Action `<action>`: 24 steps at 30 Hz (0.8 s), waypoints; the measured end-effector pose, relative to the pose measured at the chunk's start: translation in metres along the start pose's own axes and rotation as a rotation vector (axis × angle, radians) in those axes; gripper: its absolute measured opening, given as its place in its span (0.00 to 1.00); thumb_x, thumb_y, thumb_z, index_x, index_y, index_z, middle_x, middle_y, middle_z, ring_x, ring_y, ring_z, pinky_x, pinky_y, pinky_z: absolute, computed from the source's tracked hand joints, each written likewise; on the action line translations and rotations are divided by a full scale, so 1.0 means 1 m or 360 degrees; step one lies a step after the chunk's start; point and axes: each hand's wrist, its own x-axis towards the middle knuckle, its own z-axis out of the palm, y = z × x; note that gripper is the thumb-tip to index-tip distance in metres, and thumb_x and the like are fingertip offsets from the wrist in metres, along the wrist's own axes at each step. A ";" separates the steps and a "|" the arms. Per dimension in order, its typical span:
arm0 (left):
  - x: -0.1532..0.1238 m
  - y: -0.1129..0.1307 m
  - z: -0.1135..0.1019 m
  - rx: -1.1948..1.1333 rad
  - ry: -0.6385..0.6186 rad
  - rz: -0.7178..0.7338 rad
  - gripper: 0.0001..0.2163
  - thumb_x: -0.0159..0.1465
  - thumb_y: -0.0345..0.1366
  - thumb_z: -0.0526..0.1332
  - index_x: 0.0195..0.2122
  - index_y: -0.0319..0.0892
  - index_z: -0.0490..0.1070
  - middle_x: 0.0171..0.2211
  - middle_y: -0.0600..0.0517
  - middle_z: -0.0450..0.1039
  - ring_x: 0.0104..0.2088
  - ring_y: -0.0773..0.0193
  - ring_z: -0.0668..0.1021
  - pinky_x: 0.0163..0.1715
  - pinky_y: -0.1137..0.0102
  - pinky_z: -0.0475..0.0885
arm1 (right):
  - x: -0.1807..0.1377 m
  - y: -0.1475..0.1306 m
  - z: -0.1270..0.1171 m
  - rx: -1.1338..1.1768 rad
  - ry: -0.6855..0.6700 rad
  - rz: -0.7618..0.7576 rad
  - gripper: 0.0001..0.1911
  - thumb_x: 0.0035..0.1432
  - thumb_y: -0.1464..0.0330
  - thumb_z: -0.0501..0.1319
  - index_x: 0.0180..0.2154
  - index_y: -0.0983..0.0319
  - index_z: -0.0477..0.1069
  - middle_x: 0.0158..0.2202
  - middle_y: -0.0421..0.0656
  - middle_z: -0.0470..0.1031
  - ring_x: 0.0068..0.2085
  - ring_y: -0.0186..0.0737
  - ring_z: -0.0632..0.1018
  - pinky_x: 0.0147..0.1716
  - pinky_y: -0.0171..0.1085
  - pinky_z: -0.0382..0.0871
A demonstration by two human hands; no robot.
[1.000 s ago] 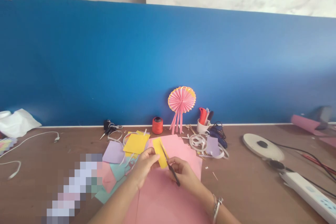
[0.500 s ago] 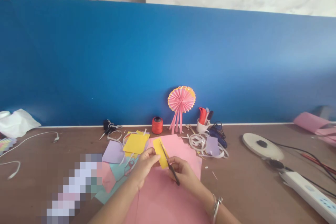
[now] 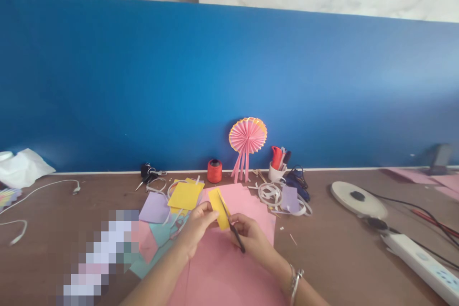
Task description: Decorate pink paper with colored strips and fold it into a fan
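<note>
Scissors point(image 3: 237, 238) lie against the yellow paper strip point(image 3: 215, 199) in the head view, and your right hand point(image 3: 255, 241) has its grip closed around their handles; whether the blades are parted is too small to tell. Your left hand point(image 3: 199, 229) has a narrow grip, thumb and fingers pinched on the strip's left edge, so the strip is held between your two hands, above the pink sheets point(image 3: 229, 267). Watch your left thumb: it sits near the blades, and a cut veering that way could nick it. Your pinch takes only one edge, so the paper may bend or twist if it goes slack, leaving a ragged line. Should the tips dip, they could catch the pink sheets. The yellow sheets point(image 3: 186, 195) lie near, and a loose offcut of the same colour could get lost among them
</note>
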 end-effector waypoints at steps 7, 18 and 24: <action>0.000 0.001 0.000 0.0004 -0.0019 -0.0005 0.08 0.50 0.37 0.64 0.27 0.40 0.68 0.30 0.50 0.76 0.35 0.59 0.77 0.39 0.65 0.71 | -0.002 -0.007 0.001 -0.0066 0.0034 0.0043 0.15 0.46 0.62 0.64 0.34 0.62 0.65 0.16 0.31 0.63 0.16 0.26 0.62 0.13 0.27 0.54; 0.001 0.000 0.000 -0.0011 0.0013 -0.0020 0.08 0.49 0.37 0.64 0.27 0.40 0.68 0.29 0.50 0.76 0.34 0.59 0.77 0.40 0.64 0.71 | -0.001 -0.004 0.001 -0.0069 0.0036 0.0052 0.14 0.45 0.64 0.65 0.32 0.62 0.65 0.15 0.31 0.63 0.15 0.26 0.63 0.13 0.27 0.54; -0.003 0.002 0.005 0.0017 -0.0001 -0.0066 0.07 0.48 0.35 0.64 0.28 0.40 0.69 0.29 0.51 0.75 0.33 0.59 0.77 0.38 0.65 0.71 | 0.003 0.004 -0.001 -0.0049 0.0043 0.0065 0.15 0.44 0.63 0.65 0.33 0.62 0.65 0.17 0.32 0.66 0.15 0.26 0.62 0.13 0.27 0.54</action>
